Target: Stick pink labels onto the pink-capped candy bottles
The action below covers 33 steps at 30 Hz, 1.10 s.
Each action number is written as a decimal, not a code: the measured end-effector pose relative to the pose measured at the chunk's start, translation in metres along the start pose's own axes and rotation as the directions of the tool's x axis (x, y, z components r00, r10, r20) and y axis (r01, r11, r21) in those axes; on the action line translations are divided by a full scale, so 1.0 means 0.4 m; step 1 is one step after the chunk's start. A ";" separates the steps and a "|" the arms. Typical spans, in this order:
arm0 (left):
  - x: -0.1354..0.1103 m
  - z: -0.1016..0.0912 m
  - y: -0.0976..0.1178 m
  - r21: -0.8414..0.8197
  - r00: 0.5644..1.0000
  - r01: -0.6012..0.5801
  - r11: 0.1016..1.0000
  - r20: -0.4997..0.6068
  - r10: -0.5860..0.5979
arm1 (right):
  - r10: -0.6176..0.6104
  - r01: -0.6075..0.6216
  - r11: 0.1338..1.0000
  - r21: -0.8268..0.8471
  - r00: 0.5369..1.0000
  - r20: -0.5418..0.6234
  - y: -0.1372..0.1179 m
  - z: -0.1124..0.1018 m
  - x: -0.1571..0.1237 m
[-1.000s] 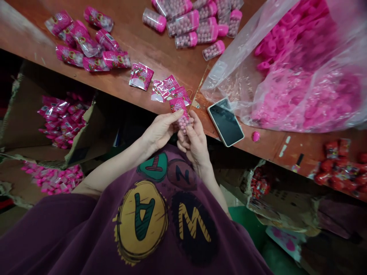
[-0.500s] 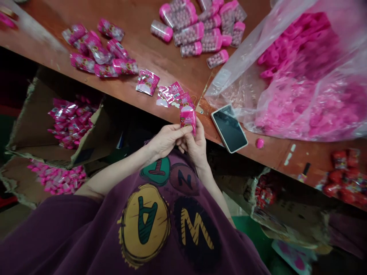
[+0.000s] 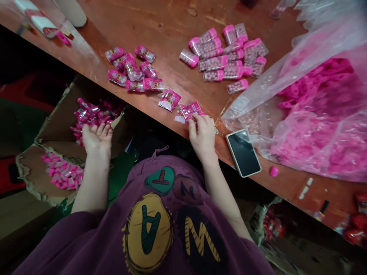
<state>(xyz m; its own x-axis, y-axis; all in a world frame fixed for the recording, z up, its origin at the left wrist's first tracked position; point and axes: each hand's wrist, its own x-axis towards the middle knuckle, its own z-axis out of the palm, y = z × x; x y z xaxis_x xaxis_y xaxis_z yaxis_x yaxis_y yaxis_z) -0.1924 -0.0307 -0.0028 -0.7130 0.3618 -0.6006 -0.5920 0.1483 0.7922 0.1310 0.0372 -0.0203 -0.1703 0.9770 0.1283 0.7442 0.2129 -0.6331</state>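
Observation:
My left hand (image 3: 96,138) hangs palm up with its fingers spread over a cardboard box (image 3: 54,130) full of pink wrapped packs (image 3: 91,114), and holds nothing. My right hand (image 3: 202,134) rests at the table's near edge, its fingertips on a small heap of flat pink wrappers (image 3: 187,111). Another flat wrapper (image 3: 169,100) lies just left of that heap. Farther back lie a group of wrapped bottles (image 3: 132,70) and a cluster of bare clear bottles with pink caps (image 3: 226,57).
A large clear bag of pink caps (image 3: 309,114) fills the right of the wooden table (image 3: 160,23). A phone (image 3: 243,152) lies face up beside my right hand, with a loose pink cap (image 3: 273,171) near it. A second box of pink packs (image 3: 61,173) stands lower left.
Both hands held one pink wrapped bottle before my chest. My left hand has swung out over the box and stands empty; my right hand has gone to the wrappers at the table edge.

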 end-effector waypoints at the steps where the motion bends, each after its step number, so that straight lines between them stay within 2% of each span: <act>1: -0.004 0.007 -0.019 0.028 0.999 0.037 0.999 0.021 -0.038 | -0.017 0.022 0.990 -0.136 0.999 0.034 -0.005 0.012 0.008; 3: -0.045 0.042 -0.081 0.126 0.969 0.148 0.981 0.178 -0.169 | -0.041 0.077 0.949 -0.305 0.992 0.123 -0.019 0.040 0.000; 4: -0.075 0.066 -0.118 0.196 0.931 0.202 0.960 0.266 -0.250 | -0.058 0.110 0.935 -0.338 0.985 0.162 -0.025 0.053 -0.014; 5: -0.106 0.089 -0.156 0.298 0.863 0.241 0.923 0.370 -0.345 | -0.077 0.140 0.927 -0.348 0.979 0.190 -0.028 0.063 -0.033; 7: -0.160 0.132 -0.222 0.440 0.742 0.236 0.867 0.495 -0.453 | -0.115 0.187 0.923 -0.336 0.968 0.224 -0.024 0.070 -0.075; 8: -0.179 0.150 -0.248 0.481 0.704 0.214 0.850 0.527 -0.476 | -0.133 0.208 0.924 -0.322 0.962 0.238 -0.018 0.066 -0.093; 9: -0.191 0.165 -0.267 0.498 0.694 0.191 0.846 0.541 -0.475 | -0.153 0.230 0.924 -0.306 0.955 0.255 -0.010 0.059 -0.107; 12: -0.200 0.194 -0.294 0.497 0.703 0.153 0.854 0.553 -0.448 | -0.194 0.284 0.919 -0.274 0.930 0.312 0.018 0.030 -0.114; 15: -0.197 0.202 -0.292 0.478 0.687 0.163 0.863 0.573 -0.447 | -0.161 0.262 0.916 -0.305 0.934 0.320 0.043 0.009 -0.076; 18: -0.202 0.201 -0.285 0.490 0.679 0.156 0.858 0.577 -0.453 | -0.094 0.186 0.914 -0.359 0.961 0.259 0.055 0.002 -0.022; 22: -0.211 0.211 -0.291 0.478 0.717 0.139 0.867 0.556 -0.421 | -0.059 0.104 0.916 -0.387 0.990 0.127 0.035 0.013 0.010; 25: -0.210 0.226 -0.299 0.465 0.768 0.129 0.876 0.512 -0.384 | -0.138 0.194 0.915 -0.353 0.974 0.178 0.006 0.036 -0.018; 27: -0.209 0.228 -0.301 0.453 0.782 0.125 0.883 0.502 -0.369 | -0.169 0.242 0.910 -0.336 0.958 0.232 -0.005 0.054 -0.052; 31: -0.219 0.195 -0.293 0.454 0.728 0.143 0.880 0.554 -0.404 | -0.176 0.237 0.921 -0.311 0.961 0.212 0.012 0.069 -0.123; 33: -0.229 0.169 -0.284 0.454 0.703 0.154 0.877 0.573 -0.421 | -0.227 0.274 0.929 -0.248 0.953 0.200 0.029 0.061 -0.153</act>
<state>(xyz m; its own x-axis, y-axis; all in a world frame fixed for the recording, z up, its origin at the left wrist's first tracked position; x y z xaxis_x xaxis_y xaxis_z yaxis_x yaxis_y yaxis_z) -0.0342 -0.0185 -0.0304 -0.0369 0.7197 -0.6933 -0.4588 0.6041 0.6516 0.1342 -0.0204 -0.0542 -0.4608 0.8802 0.1135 0.8051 0.4684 -0.3638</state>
